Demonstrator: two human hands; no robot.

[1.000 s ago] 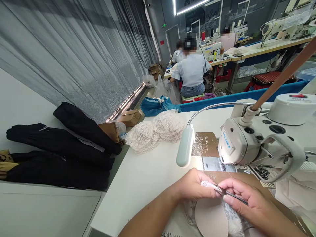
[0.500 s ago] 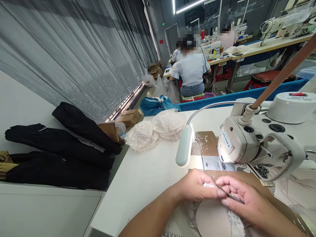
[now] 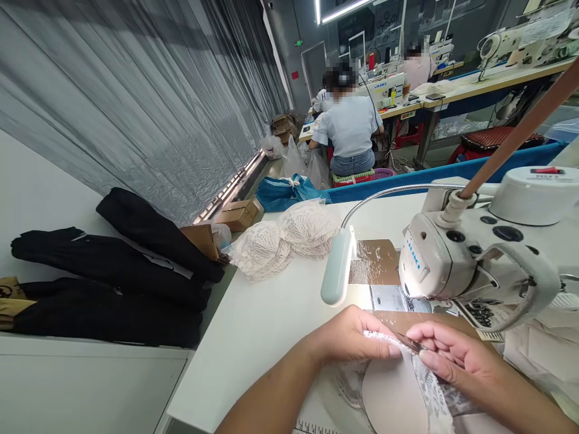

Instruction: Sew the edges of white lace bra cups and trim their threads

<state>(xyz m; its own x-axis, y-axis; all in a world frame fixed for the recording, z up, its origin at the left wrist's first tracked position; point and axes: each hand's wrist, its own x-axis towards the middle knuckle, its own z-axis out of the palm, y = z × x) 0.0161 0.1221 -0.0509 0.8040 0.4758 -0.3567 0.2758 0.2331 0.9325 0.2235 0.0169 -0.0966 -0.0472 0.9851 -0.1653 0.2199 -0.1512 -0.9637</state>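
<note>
Left fingers pinch lace edge.

1. I'm looking into a sewing workshop: a sewing machine stands on the white table closest to my camera.
2. Beyond, I see a person seated at a bench bearing more machines.
3. Lace pieces lie piled nearby.

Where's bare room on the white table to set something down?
Biggest: the white tabletop between the piled white lace cups and the bare left forearm.
Smaller: its far strip, beyond the flat brown board, between those cups and the white sewing machine.
Crowded: near edge, with left hand, right hand and beige lace-edged piece; right side, heaped beige fabric.
</note>
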